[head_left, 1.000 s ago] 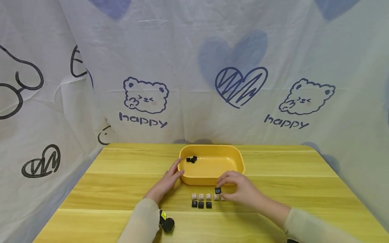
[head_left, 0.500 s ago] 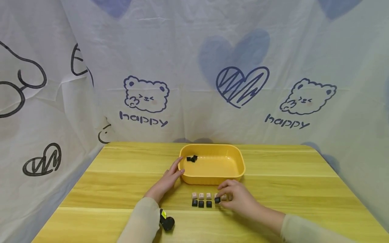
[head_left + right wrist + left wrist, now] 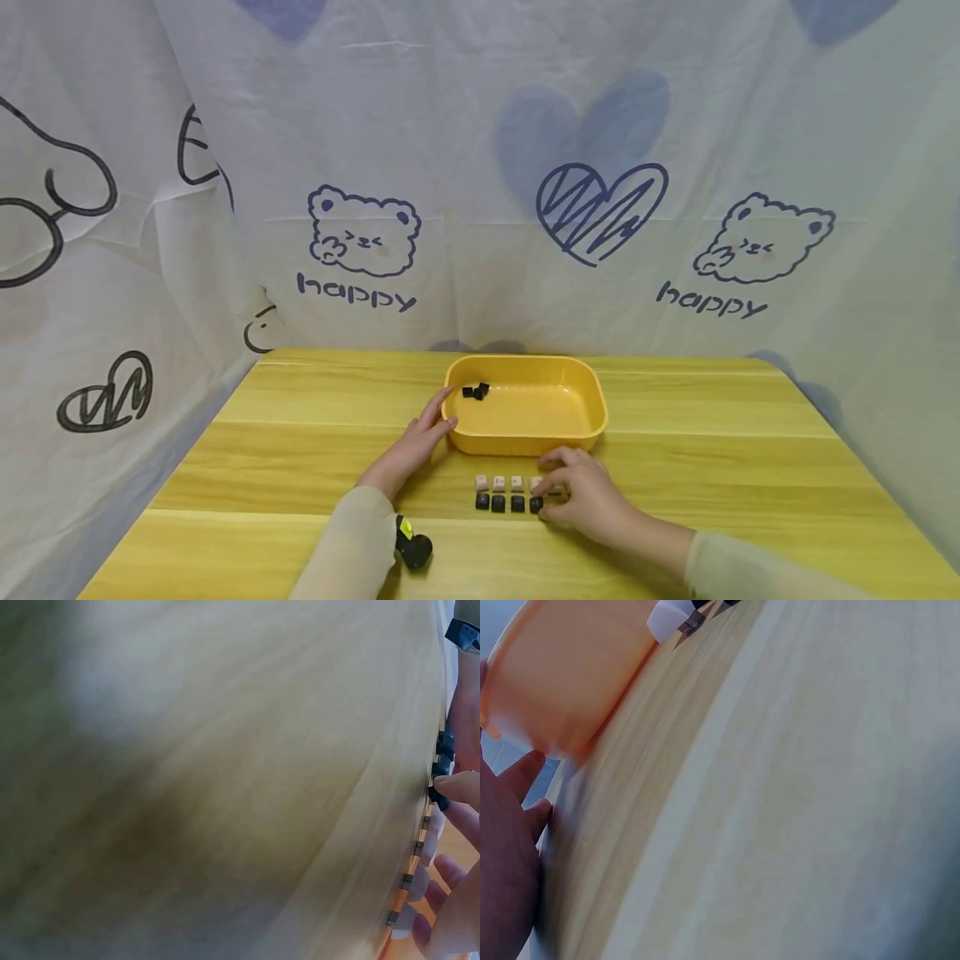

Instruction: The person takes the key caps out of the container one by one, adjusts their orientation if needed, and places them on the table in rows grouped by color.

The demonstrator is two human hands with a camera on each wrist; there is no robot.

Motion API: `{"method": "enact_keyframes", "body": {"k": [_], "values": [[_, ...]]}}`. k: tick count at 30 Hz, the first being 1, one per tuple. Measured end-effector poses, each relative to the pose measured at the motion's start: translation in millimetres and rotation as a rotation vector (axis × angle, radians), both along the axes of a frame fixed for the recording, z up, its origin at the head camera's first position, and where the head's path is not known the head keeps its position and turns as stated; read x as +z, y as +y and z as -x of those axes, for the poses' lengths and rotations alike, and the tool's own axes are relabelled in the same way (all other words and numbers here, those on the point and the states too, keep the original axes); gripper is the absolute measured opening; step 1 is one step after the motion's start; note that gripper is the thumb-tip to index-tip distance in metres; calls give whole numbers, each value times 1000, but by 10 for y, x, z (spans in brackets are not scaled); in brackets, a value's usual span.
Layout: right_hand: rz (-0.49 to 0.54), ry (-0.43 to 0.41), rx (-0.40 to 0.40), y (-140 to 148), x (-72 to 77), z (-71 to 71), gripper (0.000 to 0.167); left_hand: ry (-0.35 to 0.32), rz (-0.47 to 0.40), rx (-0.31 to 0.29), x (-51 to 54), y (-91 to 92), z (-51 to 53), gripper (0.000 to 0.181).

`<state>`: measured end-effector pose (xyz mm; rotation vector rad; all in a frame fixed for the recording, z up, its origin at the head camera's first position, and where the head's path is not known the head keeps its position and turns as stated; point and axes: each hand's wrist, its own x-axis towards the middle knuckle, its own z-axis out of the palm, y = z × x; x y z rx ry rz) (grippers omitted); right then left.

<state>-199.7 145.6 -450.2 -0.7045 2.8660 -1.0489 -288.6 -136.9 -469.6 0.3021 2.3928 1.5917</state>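
In the head view my left hand (image 3: 411, 450) rests against the left end of a yellow plastic basin (image 3: 525, 446), its fingers mostly straight along the wall. The left wrist view shows those fingers touching the basin's side. My right hand (image 3: 592, 498) pinches a black keycap (image 3: 536, 505) between thumb and finger, down at the right end of a row of black keycaps (image 3: 498, 503). Just behind runs a row of pale keycaps (image 3: 498, 482), its right part hidden by my right hand. From the right wrist, the pinched black keycap (image 3: 438, 798) shows between the fingertips.
Several black keycaps (image 3: 477, 392) lie inside the basin at its left. The wooden table (image 3: 262, 467) ends at a hanging cloth (image 3: 480, 283) printed with bears and hearts. A black device with a yellow mark (image 3: 412, 546) is by my left sleeve.
My right hand has lowered the black keycap from above the pale row to the right end of the black row. The left hand has stayed at the basin.
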Motion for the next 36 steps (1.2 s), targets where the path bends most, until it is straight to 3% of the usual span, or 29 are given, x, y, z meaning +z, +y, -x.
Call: {"method": "enact_keyframes", "body": {"k": [13, 23, 32, 36], "values": [[-28, 40, -31, 19, 2, -5, 19, 0, 4, 4, 46, 12, -9, 60], [12, 30, -27, 55, 63, -34, 21, 2, 8, 5, 56, 9, 5, 60], [99, -90, 88, 68, 218, -74, 18, -12, 18, 25, 51, 16, -14, 60], [128, -32, 146, 40, 309, -32, 17, -22, 21, 23, 45, 24, -33, 60]]}}
